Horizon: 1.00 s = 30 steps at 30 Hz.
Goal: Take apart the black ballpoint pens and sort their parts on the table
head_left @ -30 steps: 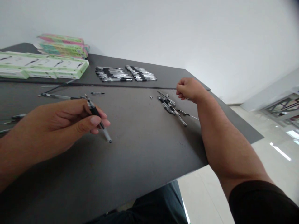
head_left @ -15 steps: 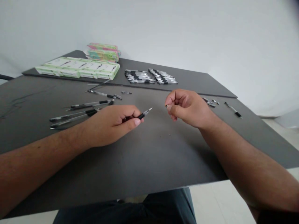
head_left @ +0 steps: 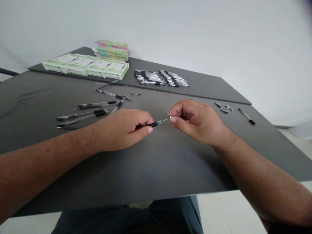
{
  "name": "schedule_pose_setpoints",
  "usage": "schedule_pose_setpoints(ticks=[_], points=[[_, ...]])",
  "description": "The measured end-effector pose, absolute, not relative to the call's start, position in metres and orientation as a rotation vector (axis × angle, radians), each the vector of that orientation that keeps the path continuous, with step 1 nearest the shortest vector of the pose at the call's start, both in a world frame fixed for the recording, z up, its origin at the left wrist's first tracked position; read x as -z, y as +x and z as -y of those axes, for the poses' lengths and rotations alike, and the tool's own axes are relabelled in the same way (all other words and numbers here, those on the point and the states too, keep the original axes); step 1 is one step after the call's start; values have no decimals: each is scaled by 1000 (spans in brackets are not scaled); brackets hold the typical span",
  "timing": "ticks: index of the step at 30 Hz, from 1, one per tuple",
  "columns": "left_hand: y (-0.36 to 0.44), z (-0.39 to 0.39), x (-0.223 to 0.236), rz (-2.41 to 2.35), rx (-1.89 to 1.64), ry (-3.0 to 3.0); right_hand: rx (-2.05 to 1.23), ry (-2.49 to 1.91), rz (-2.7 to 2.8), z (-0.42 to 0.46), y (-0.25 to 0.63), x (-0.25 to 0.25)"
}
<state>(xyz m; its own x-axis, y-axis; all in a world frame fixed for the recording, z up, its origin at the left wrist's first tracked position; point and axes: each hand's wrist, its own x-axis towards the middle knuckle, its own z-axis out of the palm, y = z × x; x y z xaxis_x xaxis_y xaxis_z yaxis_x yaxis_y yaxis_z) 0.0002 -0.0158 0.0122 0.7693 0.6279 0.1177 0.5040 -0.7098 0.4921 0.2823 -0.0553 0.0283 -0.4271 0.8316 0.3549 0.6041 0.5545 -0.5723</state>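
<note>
Big dark grey bench (head_left: pixel 156 169) here, with a row of green-and-white pen boxes (head_left: pixel 85 66) and a colourful box stack (head_left: pixel 112 50) at the far side, plus neat rows of pens (head_left: pixel 161 78) beside them. Loose pens (head_left: pixel 85 112) lie left, pen parts (head_left: pixel 223 107) right. My left hand (head_left: pixel 122 130) is clamped on a black-grip pen (head_left: pixel 157 123) above the bench, tip pointing right. My right hand (head_left: pixel 195 122) is pinching a tiny metal bit (head_left: pixel 170 117), too small to identify, just beside that tip, so the hands are close but apart.
</note>
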Motion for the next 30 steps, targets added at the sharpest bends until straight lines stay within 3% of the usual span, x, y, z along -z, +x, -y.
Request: schedule_pose_setpoints(ticks=[30], points=[[4,15,-11,-901,-314,2565,-375,-1085,2331,62,277,-27]])
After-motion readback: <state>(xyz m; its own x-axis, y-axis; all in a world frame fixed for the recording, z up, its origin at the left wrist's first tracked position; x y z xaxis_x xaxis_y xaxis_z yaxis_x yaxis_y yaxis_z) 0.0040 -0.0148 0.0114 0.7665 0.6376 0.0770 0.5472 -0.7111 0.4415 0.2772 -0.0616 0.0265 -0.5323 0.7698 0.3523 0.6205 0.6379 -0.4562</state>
